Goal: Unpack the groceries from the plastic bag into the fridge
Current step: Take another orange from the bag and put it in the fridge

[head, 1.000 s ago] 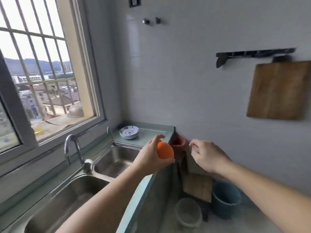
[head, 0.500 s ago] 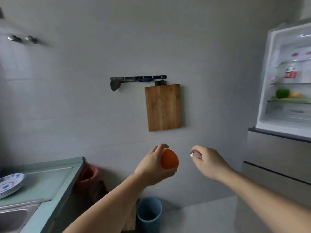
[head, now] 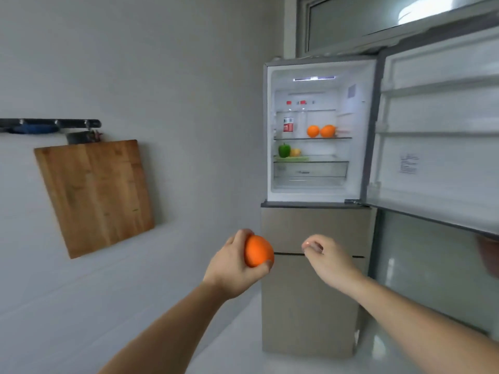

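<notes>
My left hand (head: 232,268) is shut around an orange (head: 256,251), held at chest height in front of the fridge's (head: 313,228) lower drawers. My right hand (head: 328,259) hovers just right of it, fingers curled in with thumb and forefinger pinched together and nothing visible in them. The fridge's upper compartment stands open and lit. Two oranges (head: 320,131) lie on its middle shelf beside a red-labelled bottle (head: 288,122). A green pepper (head: 284,150) and a yellow fruit (head: 295,152) sit on the shelf below. The plastic bag is out of view.
The fridge door (head: 437,147) swings out to the right, its shelves bare. A wooden cutting board (head: 94,195) hangs on the left wall under a black hook rail (head: 51,122). Pale floor lies between me and the fridge.
The view has swung right from the sink and counter to face the open fridge. Both hands keep their pose, the orange still in my left hand.
</notes>
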`<control>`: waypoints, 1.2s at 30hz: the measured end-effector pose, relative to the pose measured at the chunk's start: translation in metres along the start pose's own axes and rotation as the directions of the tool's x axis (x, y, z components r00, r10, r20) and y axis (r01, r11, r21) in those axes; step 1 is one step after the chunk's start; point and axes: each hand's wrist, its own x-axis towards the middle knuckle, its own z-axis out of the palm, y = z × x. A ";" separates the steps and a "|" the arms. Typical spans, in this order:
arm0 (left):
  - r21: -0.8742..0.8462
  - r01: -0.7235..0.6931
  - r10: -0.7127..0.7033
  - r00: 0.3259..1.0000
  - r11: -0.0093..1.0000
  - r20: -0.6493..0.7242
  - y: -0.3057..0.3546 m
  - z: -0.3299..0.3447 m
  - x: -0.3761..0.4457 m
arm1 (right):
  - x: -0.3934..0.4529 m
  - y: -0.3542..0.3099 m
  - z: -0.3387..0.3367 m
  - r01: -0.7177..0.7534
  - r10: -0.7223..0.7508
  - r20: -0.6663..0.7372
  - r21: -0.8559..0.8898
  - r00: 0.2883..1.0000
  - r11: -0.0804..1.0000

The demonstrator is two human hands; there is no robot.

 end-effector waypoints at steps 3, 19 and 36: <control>-0.023 -0.095 0.097 0.993 0.995 0.072 0.010 0.018 0.023 | 0.005 0.009 -0.018 -0.057 0.056 -0.054 -0.031 0.997 0.998; -0.060 -0.245 0.251 0.959 0.968 0.129 0.086 0.116 0.135 | 0.078 0.097 -0.104 -0.091 0.076 -0.153 -0.094 0.985 0.991; -0.235 -0.393 0.434 0.887 0.889 0.159 0.109 0.239 0.322 | 0.229 0.184 -0.151 -0.144 0.069 -0.288 -0.245 0.955 0.959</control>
